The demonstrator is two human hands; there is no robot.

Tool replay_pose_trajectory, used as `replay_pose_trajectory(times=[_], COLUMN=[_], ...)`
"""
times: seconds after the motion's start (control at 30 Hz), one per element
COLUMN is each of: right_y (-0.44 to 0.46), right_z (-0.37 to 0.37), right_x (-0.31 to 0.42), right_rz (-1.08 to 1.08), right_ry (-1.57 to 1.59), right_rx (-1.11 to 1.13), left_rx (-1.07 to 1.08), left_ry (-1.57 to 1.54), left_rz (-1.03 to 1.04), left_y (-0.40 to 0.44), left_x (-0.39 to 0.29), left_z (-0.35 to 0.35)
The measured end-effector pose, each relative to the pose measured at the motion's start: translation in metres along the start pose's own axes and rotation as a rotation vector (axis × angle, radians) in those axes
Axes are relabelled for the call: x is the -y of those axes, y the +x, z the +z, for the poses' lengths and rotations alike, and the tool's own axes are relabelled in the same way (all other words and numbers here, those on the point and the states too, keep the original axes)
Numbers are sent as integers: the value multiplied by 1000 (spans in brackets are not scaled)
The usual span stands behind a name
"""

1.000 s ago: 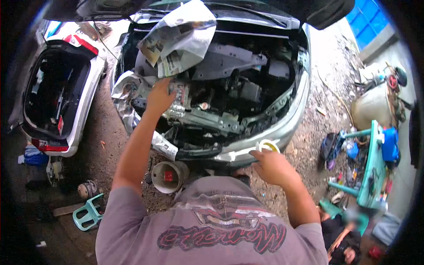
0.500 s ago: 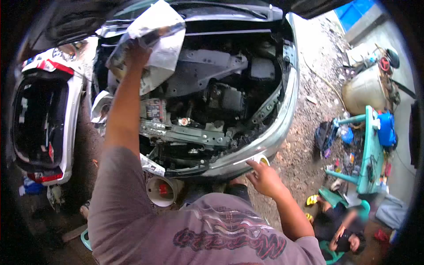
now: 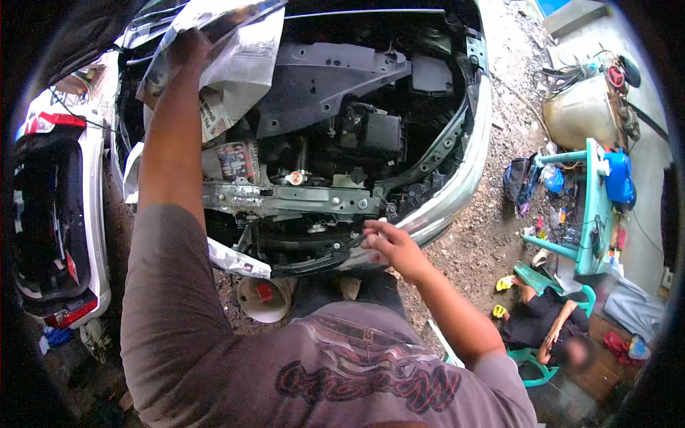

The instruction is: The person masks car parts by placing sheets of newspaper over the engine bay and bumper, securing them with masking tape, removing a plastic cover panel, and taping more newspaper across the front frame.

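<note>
My left hand [image 3: 188, 50] reaches over the engine bay, closed on a sheet of newspaper [image 3: 242, 68] that hangs down around it. Under it, more newspaper [image 3: 234, 161] with printed pictures lies beside the radiator cap [image 3: 294, 177]. My right hand [image 3: 391, 250] is over the front edge of the car [image 3: 457, 192], its fingers curled and partly spread. Anything inside those fingers is hidden from view. A paper strip [image 3: 239, 260] covers part of the car's left front edge.
A white bucket [image 3: 262, 299] with something red inside stands by my legs. Left is another car [image 3: 93, 207]. To the right are a rusty tank [image 3: 581, 121], a turquoise table [image 3: 591, 207] with clutter around it, and a seated person [image 3: 546, 321].
My left hand has moved up and left with the newspaper sheet. My right hand has shifted left and up; the pale ring-shaped thing beside it no longer shows. The view has shifted slightly.
</note>
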State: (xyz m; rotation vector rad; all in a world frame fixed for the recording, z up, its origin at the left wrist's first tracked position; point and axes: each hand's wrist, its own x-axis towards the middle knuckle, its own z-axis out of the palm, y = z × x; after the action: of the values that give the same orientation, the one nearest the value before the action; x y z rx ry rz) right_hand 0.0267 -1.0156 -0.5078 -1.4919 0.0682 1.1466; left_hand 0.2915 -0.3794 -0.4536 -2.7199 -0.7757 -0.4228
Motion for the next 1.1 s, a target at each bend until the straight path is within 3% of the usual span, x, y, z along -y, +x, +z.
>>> replay_pose_trajectory(times=[0.07,0.13,0.23,0.27,0.33,0.47,0.53,0.67,0.7,0.8,0.87,0.93,1.03,1.1], right_y=[30,67,112,127,164,211,220,235,235,243,251,257,226,225], right_z=[16,30,57,65,78,98,104,99,98,94,93,94,113,115], right_x=[16,22,55,63,77,107,119,129,134,138,138,142,181,190], right_rz=[55,36,13,-1,15,-100,-97,-152,-152,-151,-153,-166,-169,-174], right_ry=[191,156,443,434,600,701,731,773,825,886,893,793,774,759], right_rx=[63,94,79,80,4,9,-28,56,44,28,26,113,77,97], left_rx=[-89,-99,-173,-133,-92,-100,-169,-210,-234,-343,-269,79,-12,-120], left_ry=[3,18,-307,-282,-323,-380,-549,228,82,-359,-173,-486,-248,-283], left_rz=[69,64,102,39,-113,-221,-186,169,96,175,299,184,187,185], left_y=[25,44,36,23,46,45,36,-2,-15,-70,-129,-174,-207,-191], left_x=[29,53,59,46,63,56,64,67,79,100,86,36,-11,-12], left_z=[34,44,49,34,103,95,63,-100,-116,-120,-78,-95,-76,-56])
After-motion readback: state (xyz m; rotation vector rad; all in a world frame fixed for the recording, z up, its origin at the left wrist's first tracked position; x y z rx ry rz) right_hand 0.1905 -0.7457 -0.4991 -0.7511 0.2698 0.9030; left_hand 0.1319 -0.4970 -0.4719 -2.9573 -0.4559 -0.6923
